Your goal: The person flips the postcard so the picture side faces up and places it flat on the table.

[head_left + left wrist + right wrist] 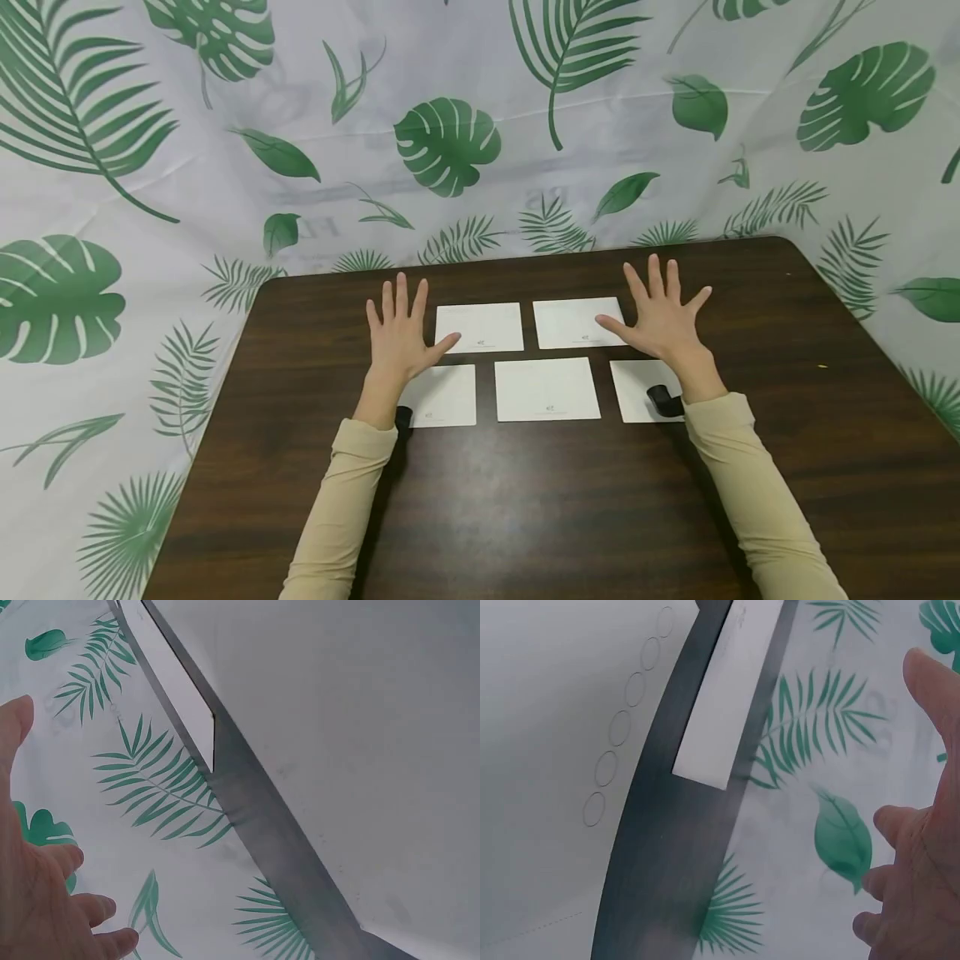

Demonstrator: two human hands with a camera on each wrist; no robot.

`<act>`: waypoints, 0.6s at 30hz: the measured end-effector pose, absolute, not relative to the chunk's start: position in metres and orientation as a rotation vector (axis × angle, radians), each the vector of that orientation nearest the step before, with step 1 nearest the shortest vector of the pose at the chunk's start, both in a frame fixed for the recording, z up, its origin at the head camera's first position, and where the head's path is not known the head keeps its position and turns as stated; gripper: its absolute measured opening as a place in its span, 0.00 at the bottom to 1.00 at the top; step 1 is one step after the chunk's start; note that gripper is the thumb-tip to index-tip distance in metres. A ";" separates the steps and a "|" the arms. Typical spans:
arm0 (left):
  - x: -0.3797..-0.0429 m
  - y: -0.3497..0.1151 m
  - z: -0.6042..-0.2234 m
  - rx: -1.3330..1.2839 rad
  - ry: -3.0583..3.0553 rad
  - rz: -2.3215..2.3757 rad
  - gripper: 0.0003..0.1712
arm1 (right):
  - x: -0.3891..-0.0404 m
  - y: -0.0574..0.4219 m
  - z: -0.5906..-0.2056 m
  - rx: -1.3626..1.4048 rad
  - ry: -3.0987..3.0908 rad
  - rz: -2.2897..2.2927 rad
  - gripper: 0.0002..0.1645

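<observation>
Both hands are held with fingers spread and hold nothing. The left hand (pixel 397 337) is near the back-left white card (pixel 480 325), its thumb overlapping that card in the head view. Its wrist partly hides the front-left card (pixel 447 396). The right hand (pixel 663 321) has its thumb over the edge of the back-right card (pixel 572 322), and its wrist partly covers the front-right card (pixel 628 387). Between these lies the front-middle card (pixel 547 389). In the right wrist view, the near card (pixel 540 750) bears a row of printed ovals and a dotted line.
A dark wooden table (pixel 495 508) carries the cards in two rows, each with a small printed mark near its lower edge. A white cloth (pixel 345 208) with green leaf prints hangs behind and beside it. Small black cameras (pixel 664 402) sit at the wrists.
</observation>
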State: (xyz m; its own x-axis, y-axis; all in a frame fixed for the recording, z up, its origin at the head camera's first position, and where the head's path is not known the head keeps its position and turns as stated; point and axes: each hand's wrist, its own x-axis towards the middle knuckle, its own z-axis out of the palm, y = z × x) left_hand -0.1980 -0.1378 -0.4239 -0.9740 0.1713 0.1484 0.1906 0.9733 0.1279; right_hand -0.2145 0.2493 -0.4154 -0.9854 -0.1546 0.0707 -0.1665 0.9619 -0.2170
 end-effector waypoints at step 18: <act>-0.208 -0.135 -0.410 -0.395 -2.956 -0.391 0.51 | -0.222 0.219 -0.408 0.444 -2.985 0.466 0.59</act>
State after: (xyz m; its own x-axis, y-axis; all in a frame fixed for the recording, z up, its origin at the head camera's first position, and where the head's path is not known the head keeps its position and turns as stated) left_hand -0.2078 -0.1352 -0.4102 -0.9568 0.2395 0.1651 0.2742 0.9320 0.2370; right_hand -0.2224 0.2193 -0.4078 -0.9539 -0.2702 0.1303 -0.2971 0.9112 -0.2853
